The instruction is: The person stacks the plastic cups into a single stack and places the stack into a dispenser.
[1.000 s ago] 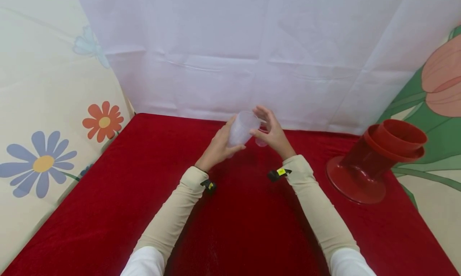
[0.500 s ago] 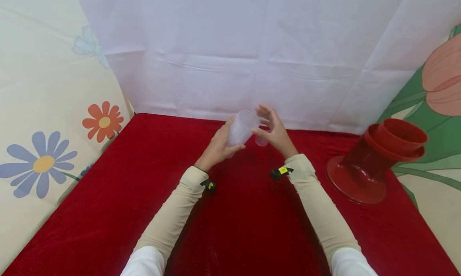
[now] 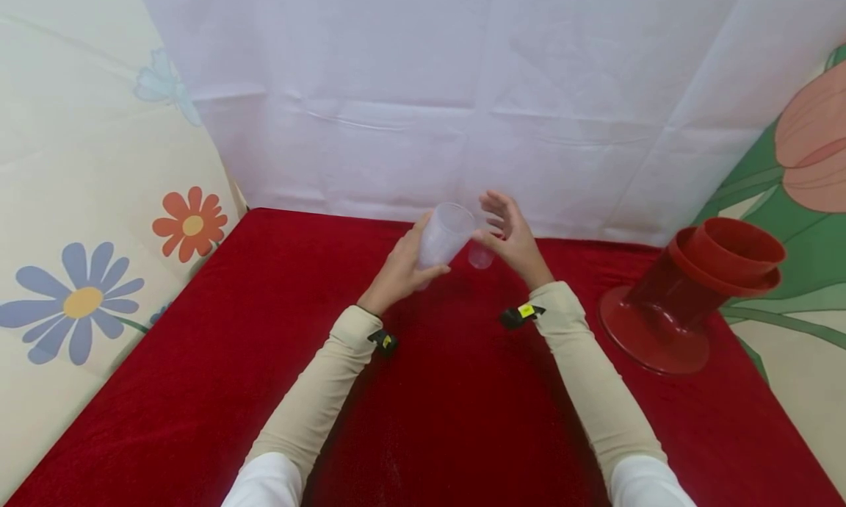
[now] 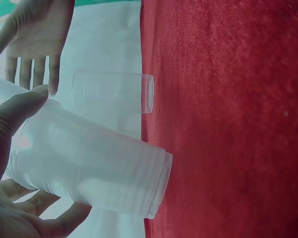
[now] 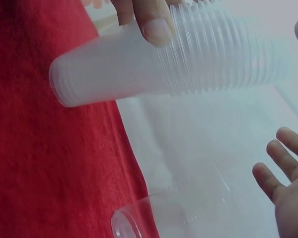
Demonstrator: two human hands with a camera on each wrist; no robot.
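A stack of nested clear plastic cups [image 3: 444,236] leans to the right above the red table. My left hand [image 3: 400,270] grips it, thumb on the near side and fingers round the far side. In the right wrist view several ridged rims show along the stack [image 5: 114,70]. Beyond it, a single clear plastic cup [image 3: 480,256] stands upright near the table's back edge. My right hand [image 3: 517,242] hovers just right of that cup, fingers spread and nothing held. In the left wrist view the right hand [image 4: 40,37] is apart from the single cup [image 4: 109,92].
A red cup dispenser-like tube [image 3: 687,294] on a round base stands at the table's right side. Red cloth [image 3: 436,419] covers the table. A white sheet [image 3: 410,95] hangs behind its back edge, and flowered cloths [image 3: 79,162] hang at both sides.
My right hand has drawn a little to the right, away from the stack, with its fingers opening wider. More of the single cup shows. The left hand and stack have stayed put.
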